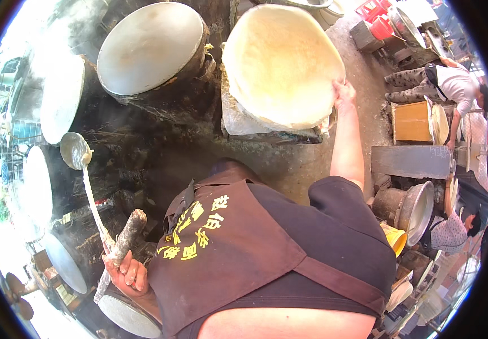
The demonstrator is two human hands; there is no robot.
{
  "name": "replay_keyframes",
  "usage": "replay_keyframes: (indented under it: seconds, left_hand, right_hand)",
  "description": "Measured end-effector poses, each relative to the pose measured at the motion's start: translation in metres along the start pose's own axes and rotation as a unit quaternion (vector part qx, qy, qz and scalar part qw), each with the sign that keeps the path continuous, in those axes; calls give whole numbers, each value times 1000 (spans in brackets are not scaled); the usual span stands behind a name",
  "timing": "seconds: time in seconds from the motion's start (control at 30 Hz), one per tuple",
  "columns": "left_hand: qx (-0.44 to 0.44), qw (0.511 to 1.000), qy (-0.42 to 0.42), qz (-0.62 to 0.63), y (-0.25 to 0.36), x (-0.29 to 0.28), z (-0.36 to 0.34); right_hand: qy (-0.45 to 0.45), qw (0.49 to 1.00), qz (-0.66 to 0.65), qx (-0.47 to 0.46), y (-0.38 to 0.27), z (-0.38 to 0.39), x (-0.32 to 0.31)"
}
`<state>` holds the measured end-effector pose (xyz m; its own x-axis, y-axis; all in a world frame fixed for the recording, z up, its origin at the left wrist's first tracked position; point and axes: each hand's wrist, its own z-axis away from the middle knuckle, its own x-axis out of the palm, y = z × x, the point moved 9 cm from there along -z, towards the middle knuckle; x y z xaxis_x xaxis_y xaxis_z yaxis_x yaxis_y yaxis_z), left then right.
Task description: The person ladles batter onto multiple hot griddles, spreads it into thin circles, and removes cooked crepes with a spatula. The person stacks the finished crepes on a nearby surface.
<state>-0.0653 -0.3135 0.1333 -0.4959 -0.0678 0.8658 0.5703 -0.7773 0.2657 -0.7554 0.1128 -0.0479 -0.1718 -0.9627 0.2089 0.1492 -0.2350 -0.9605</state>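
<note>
Pale, cream-coloured batter sheet point(281, 62) covers the round pan top at the upper middle, and your right hand point(343, 90) is closed on its right rim, fingers curled over the edge, arm stretched straight up from your shoulder. Your left hand point(124, 272) sits low on the left, wrapped around two handles at once: the long pale handle of the ladle point(75, 150), whose wet grey bowl hangs up and to the left over the dark stove, and a short thick roller stick point(127, 236) crusted grey, tilted up to the right. You wear a brown apron point(227, 248) with yellow lettering over a black shirt.

Left of the sheet stands a big drum with a round grey lid point(149, 48), and further drums with pale tops point(62, 96) curve down the left side, steam rising at the upper left. At the right edge, well apart from you, another person in a light shirt point(456, 85) bends by an orange box point(411, 121), and a metal basin point(419, 212) leans beside a yellow bucket point(395, 238).
</note>
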Motion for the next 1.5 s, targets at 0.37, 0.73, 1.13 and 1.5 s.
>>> replay_keyframes:
  seconds: [0.37, 0.73, 1.13, 1.5]
  left_hand:
    - [28, 997, 61, -26, -59, 28, 7]
    - [137, 988, 72, -15, -72, 25, 63]
    - [430, 837, 329, -82, -97, -105, 249]
    - [157, 701, 674, -172, -299, -404, 314]
  right_hand:
    - [120, 963, 235, 49, 65, -39, -56]
    - [-482, 833, 206, -176, -1, 212, 345]
    - [-953, 97, -61, -281, -21, 802, 234]
    - [-973, 34, 211, -90, 73, 826, 192]
